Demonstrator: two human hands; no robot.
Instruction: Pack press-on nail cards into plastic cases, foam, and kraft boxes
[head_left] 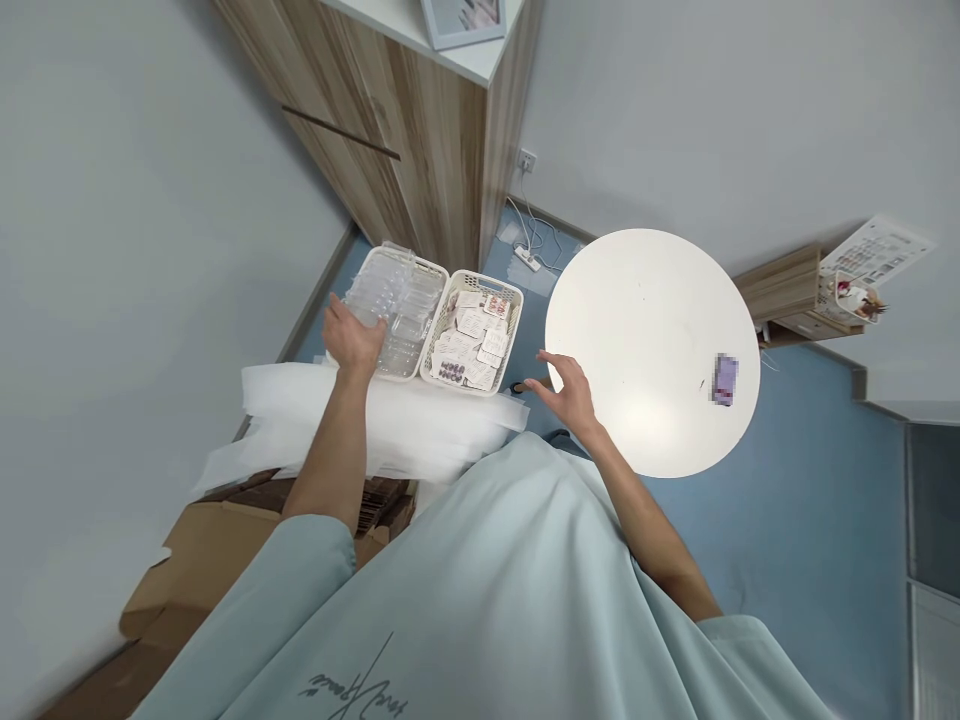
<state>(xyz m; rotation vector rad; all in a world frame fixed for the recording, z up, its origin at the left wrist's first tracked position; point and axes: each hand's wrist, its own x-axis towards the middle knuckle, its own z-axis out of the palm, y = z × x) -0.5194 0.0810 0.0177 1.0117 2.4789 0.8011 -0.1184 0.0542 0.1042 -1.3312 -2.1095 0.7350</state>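
Note:
My left hand [351, 337] reaches over a white basket [409, 378] filled with clear plastic trays [390, 295]. Its thumb and fingers are spread at the near left side of the trays; whether they touch the plastic I cannot tell. A second white basket [512, 335] stands right beside the first and holds many small white cards [469, 345], a few with printed or coloured pieces. My right hand [571, 397] hovers by the left edge of the round white table [637, 330], thumb and fingers apart, with nothing in it.
White foam sheets [420, 425] lie in front of the baskets, with cardboard boxes [202, 560] below left. A wooden cabinet [427, 130] rises behind. A power strip [527, 258] with cables lies on the floor. On the table is a blurred purple item [724, 380].

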